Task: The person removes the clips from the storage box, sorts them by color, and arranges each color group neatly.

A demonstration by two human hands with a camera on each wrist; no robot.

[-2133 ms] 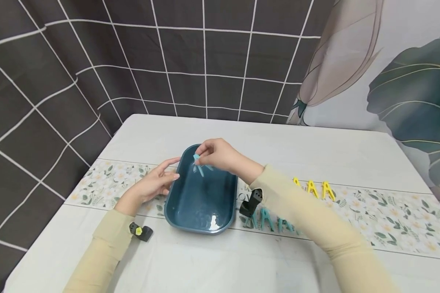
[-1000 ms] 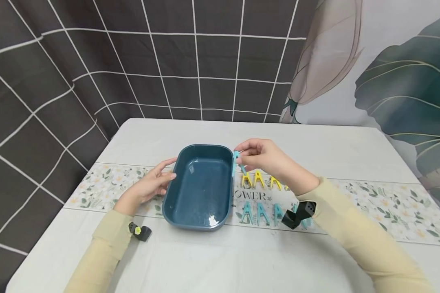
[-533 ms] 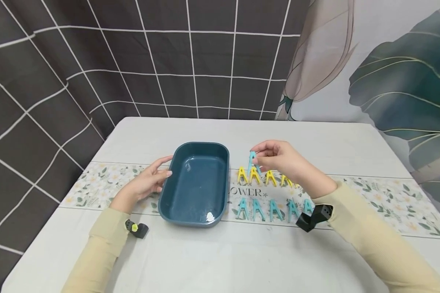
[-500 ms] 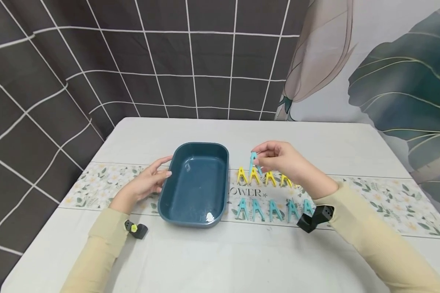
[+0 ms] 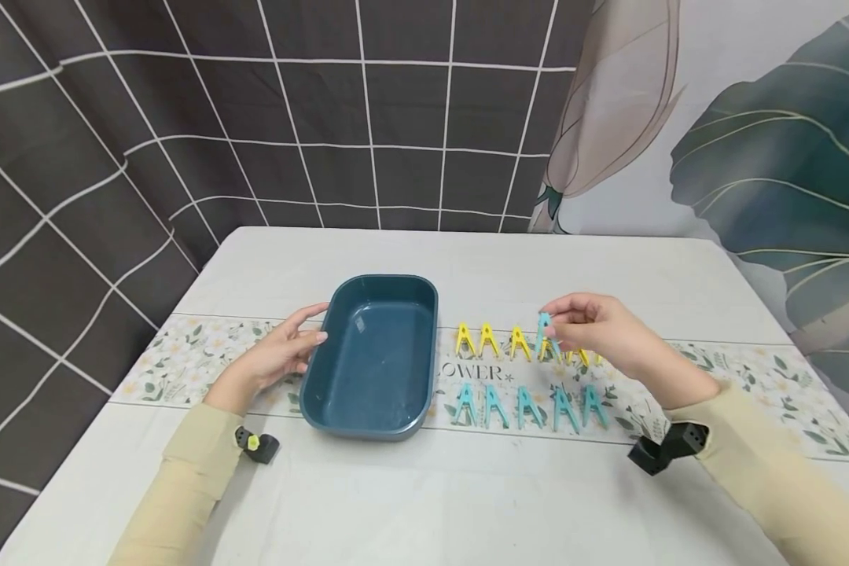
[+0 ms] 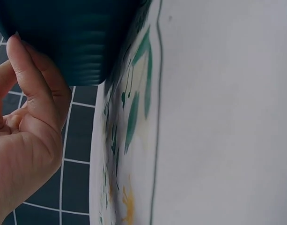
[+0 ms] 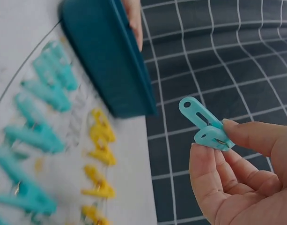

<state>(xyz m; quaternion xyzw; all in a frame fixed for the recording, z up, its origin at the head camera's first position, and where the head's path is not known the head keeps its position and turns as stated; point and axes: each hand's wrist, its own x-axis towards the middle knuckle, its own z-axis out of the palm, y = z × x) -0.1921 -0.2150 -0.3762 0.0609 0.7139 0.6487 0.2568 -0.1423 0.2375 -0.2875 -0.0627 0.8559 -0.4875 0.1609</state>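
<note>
My right hand (image 5: 597, 326) pinches a light-blue clothespin (image 5: 542, 328) between thumb and fingers, above the row of yellow clothespins (image 5: 486, 340). In the right wrist view this held clothespin (image 7: 199, 115) is tilted, with its metal spring partly showing. My left hand (image 5: 279, 355) rests against the left side of a dark blue rectangular tub (image 5: 368, 420). The left wrist view shows the fingers (image 6: 28, 77) touching the tub's wall, not curled round it. Nearer the front edge, several light-blue clothespins (image 5: 527, 407) lie in a row on the table. The held clothespin and right hand partly hide the yellow row's right end.
The tub's visible inside is bare. A white cloth with a floral band (image 5: 722, 385) covers the table (image 5: 467, 503). Behind it hangs a dark gridded curtain (image 5: 325, 102), with a leaf-patterned cloth (image 5: 778, 165) at the right.
The right hand has carried the light-blue clothespin out of the tub and rightward, over the yellow row. The left hand stays at the tub's side. The head view has shifted slightly.
</note>
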